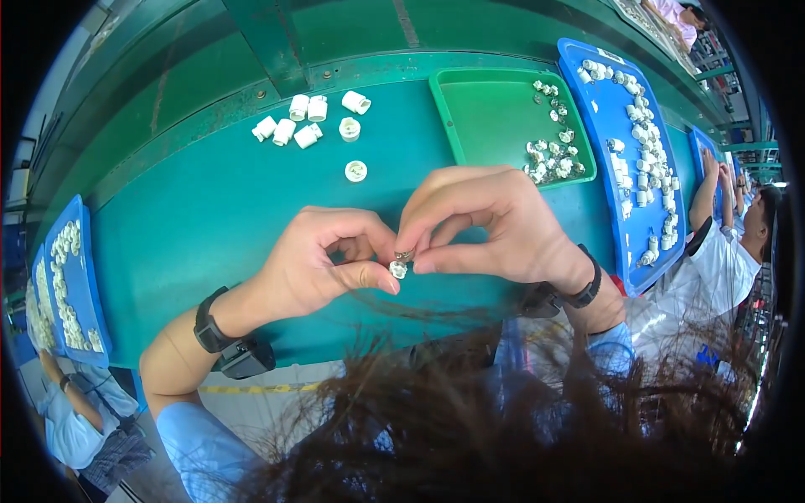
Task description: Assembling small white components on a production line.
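The left hand [323, 256] and right hand [495, 222] together pinch one small white-and-metal piece [398, 270] above the green table [218, 226], apparently unfinished, while loose white caps [284, 132] lie beyond and similar pieces [564, 166] seem left in the green tray [490, 117].

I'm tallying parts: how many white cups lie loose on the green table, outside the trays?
8: seven white cups grouped toward the back edge of the table, and one alone, nearer the left hand. Others may be hidden.

A small part [399, 269], white below and metallic above, is pinched between left fingers [371, 275] and right fingers [444, 259].
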### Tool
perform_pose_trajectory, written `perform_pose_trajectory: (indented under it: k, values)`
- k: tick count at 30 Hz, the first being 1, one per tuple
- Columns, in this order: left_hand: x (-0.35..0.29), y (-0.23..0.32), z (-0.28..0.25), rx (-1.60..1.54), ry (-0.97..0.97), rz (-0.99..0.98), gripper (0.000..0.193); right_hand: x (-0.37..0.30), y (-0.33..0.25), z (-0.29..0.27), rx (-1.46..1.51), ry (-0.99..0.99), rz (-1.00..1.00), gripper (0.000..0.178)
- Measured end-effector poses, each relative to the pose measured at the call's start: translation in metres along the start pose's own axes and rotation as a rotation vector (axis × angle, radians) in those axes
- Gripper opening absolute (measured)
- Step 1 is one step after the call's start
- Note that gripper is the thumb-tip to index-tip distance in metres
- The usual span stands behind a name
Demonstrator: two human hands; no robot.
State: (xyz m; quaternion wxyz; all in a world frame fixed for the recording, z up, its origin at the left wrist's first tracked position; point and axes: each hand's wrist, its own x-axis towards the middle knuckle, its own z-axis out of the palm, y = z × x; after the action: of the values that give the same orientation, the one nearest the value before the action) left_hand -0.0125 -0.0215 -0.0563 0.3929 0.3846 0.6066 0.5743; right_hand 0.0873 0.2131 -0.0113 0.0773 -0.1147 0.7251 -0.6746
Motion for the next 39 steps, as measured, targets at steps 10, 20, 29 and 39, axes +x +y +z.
perform_pose_trajectory:
  k: [10,20,29,39]
  values:
    - [-0.002,0.000,0.002,-0.037,-0.025,-0.044,0.025,0.001,0.005,0.004,-0.326,-0.014,-0.281,0.023]
    - [-0.002,0.003,-0.001,0.025,-0.048,-0.143,0.026,-0.002,0.005,0.004,-0.350,-0.044,-0.219,0.024]
    - [0.001,0.010,-0.003,0.111,0.028,-0.043,0.032,0.002,-0.002,0.001,-0.302,-0.086,-0.127,0.019]
    - [-0.002,0.008,-0.006,0.615,0.138,0.105,0.037,0.003,-0.003,0.001,-0.438,0.028,-0.026,0.022]
